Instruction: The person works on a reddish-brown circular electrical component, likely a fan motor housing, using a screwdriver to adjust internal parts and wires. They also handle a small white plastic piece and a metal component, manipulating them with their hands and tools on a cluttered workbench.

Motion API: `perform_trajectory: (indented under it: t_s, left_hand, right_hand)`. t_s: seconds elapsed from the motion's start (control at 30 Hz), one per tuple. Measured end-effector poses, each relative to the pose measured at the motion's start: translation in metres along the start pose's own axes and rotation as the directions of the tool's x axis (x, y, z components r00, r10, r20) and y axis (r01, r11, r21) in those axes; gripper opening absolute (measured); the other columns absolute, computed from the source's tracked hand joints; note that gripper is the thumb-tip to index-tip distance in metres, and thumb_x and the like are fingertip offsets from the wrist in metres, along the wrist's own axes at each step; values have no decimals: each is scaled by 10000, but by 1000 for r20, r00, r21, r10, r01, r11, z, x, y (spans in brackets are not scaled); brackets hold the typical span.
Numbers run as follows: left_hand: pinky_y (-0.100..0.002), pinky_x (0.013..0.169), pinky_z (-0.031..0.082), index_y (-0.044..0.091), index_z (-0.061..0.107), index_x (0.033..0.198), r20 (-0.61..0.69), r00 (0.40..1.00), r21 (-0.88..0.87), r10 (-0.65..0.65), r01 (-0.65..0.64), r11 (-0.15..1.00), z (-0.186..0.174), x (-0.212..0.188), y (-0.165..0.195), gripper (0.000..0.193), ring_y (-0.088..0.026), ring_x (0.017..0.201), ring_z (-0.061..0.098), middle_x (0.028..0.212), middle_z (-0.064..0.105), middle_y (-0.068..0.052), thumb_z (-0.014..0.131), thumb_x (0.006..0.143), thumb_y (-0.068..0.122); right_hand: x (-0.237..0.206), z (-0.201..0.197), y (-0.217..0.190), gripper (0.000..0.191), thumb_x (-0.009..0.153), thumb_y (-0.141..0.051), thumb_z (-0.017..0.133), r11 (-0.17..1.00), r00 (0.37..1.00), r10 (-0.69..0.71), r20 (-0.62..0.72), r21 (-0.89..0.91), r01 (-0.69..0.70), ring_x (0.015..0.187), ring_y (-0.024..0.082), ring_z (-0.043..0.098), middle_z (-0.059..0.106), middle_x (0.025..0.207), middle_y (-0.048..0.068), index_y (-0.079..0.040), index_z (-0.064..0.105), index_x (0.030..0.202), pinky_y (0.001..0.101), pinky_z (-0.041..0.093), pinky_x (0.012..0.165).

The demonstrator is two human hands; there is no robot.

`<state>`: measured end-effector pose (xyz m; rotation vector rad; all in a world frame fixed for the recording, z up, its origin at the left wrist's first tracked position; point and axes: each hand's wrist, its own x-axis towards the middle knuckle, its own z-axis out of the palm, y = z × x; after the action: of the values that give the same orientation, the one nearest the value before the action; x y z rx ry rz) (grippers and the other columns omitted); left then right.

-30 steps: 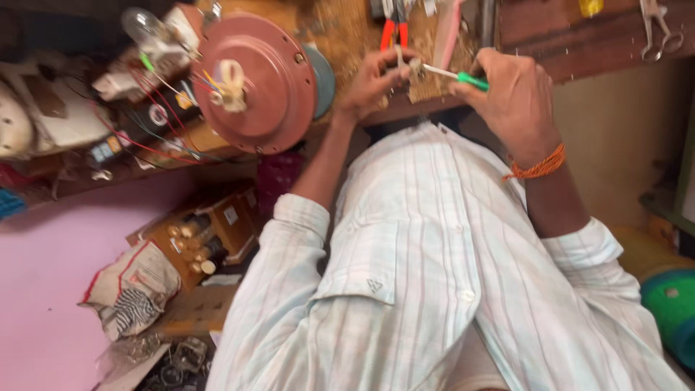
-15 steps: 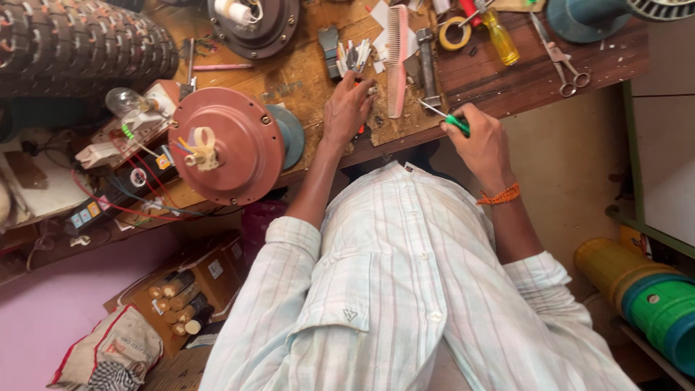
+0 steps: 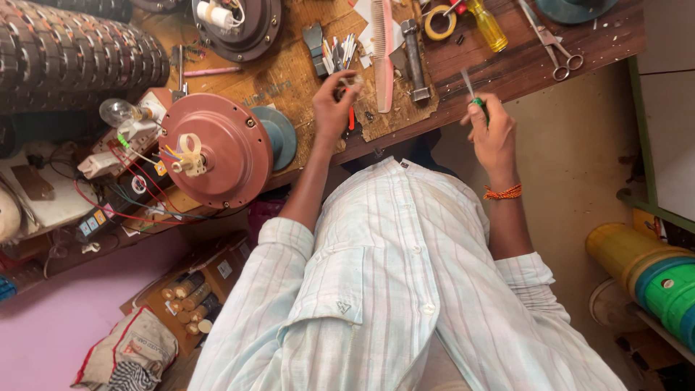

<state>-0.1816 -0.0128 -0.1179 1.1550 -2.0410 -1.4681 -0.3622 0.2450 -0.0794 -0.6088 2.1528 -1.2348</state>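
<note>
Workbench point(image 3: 304, 69) clutter surrounds right fingers point(image 3: 483, 116) gripping a screwdriver point(image 3: 472, 93), left fingers point(image 3: 340, 90) pinching something unclear.

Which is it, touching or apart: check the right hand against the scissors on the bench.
Apart. The head view shows bare bench wood between the right hand, gripping a green-handled screwdriver, and the scissors.

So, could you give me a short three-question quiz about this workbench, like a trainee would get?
1. True or false: the right hand holds a green-handled screwdriver.
2. Which lies on the bench near the scissors? A) yellow-handled screwdriver B) hammer C) saw
3. Fill in: the orange thread is on the ___ wrist.
Key: 1 true; 2 A; 3 right.
</note>
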Motion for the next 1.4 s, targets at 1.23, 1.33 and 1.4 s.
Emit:
perform_trajectory:
  t_s: [1.23, 1.33, 1.4]
  left_hand:
    - [-206, 560, 418, 68, 740, 1161, 147, 967, -582, -210, 256, 772, -31, -27, 7, 281, -22, 651, 502, 818, 634, 63, 738, 919, 210]
    - [-199, 534, 421, 61, 737, 1180, 218, 946, -592, -240, 324, 738, -28, -24, 3, 302, -24, 617, 523, 812, 646, 52, 745, 931, 231]
    - [-196, 524, 440, 58, 721, 1204, 274, 918, -621, -289, 398, 676, -26, -22, 1, 325, -34, 601, 564, 811, 670, 31, 753, 937, 241]
  right_hand:
    - [88, 139, -75, 243, 922, -275, 681, 905, 802, -394, 449, 38, 423, 811, 220, 739, 763, 882, 120, -47, 752, 971, 362, 564, 769]
    - [87, 133, -76, 266, 913, -287, 706, 899, 803, -393, 448, 5, 437, 789, 238, 738, 765, 886, 137, -34, 757, 980, 373, 562, 732]
    - [89, 131, -72, 275, 913, -287, 713, 890, 804, -398, 442, -25, 455, 785, 261, 731, 757, 893, 146, -26, 749, 990, 386, 557, 720]
